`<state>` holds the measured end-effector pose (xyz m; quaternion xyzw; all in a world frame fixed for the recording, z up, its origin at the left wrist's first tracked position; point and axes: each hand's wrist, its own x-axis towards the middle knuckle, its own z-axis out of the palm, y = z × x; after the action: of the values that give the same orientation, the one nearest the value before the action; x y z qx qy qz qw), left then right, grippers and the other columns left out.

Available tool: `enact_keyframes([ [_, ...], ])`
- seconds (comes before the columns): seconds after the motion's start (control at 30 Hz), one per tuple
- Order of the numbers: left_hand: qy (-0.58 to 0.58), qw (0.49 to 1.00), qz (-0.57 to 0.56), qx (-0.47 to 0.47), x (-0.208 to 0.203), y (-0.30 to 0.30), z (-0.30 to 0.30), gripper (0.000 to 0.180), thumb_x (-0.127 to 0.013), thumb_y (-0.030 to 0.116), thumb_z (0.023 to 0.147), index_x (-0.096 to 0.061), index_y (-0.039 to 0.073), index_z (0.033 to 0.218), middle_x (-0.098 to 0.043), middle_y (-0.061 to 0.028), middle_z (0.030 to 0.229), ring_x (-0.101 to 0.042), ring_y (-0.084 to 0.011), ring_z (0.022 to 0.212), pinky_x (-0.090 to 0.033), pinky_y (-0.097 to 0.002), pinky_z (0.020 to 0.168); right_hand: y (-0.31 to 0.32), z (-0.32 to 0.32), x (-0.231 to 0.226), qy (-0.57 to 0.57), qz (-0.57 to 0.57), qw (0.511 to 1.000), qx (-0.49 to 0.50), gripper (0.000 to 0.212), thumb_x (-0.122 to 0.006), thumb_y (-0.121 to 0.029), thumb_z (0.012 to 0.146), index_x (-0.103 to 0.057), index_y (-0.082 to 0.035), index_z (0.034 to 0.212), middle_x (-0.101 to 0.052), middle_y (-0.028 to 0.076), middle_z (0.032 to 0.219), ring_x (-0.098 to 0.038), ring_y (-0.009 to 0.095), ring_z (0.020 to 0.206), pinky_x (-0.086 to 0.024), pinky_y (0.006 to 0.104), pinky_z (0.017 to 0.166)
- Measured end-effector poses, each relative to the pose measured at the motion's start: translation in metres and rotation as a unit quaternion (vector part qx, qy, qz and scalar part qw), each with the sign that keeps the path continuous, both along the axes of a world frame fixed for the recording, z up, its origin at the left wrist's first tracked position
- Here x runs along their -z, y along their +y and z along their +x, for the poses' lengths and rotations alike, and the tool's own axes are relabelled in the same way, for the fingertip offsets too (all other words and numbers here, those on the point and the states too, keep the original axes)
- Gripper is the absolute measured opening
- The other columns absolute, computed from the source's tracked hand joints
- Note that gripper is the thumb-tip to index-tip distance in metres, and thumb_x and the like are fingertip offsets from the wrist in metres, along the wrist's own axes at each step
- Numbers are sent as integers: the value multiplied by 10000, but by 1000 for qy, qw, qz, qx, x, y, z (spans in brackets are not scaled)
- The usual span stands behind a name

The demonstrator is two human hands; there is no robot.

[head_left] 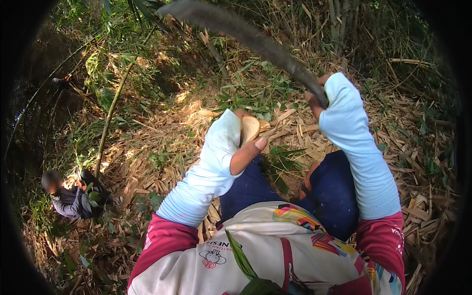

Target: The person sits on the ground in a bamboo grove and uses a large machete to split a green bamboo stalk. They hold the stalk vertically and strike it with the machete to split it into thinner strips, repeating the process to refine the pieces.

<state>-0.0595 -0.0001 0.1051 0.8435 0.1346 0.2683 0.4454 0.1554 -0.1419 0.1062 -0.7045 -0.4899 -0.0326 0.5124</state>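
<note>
Clasped by the left hand [244, 157], a pale wooden piece [250, 129] sat at the thumb with its rounded face showing — its long axis could not be told. To its right, and higher in view, the right hand [314, 102] was clenched around one end of a curved machete [273, 50]. From that hand the machete ran up and leftward, passing beyond the piece without touching; the piece lay left and lower — nearer the left hand.

Dull metal blade [260, 44], perhaps rough under the blur; smooth-faced wooden piece [250, 127]; matt cloth sleeves [199, 177].
</note>
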Motion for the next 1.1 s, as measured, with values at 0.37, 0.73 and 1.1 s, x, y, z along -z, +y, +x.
enact_keyframes([
  [0.37,-38,984,-139,-105,13,-25,22,309,-816,175,761,-574,17,871,-562,-52,736,-507,-94,698,-432,-279,598,7,-49,-1,-340,-20,938,-62,58,-633,-185,690,-590,-149,674,-556,28,619,-594,257,607,-390,427,554],
  [0.73,29,991,-7,-132,20,-22,24,370,-837,245,696,-601,15,864,-571,-114,722,-561,-195,666,-458,-320,628,6,-48,1,-341,-14,936,-83,91,-624,-189,628,-558,-139,588,-520,32,583,-571,246,558,-435,393,505],
  [1.1,60,985,38,-156,29,-22,24,301,-807,201,728,-611,20,869,-607,-123,681,-601,-205,633,-476,-337,612,3,-44,12,-298,-61,943,-136,172,-693,-179,636,-605,-109,766,-531,63,652,-575,294,668,-444,433,637],
])
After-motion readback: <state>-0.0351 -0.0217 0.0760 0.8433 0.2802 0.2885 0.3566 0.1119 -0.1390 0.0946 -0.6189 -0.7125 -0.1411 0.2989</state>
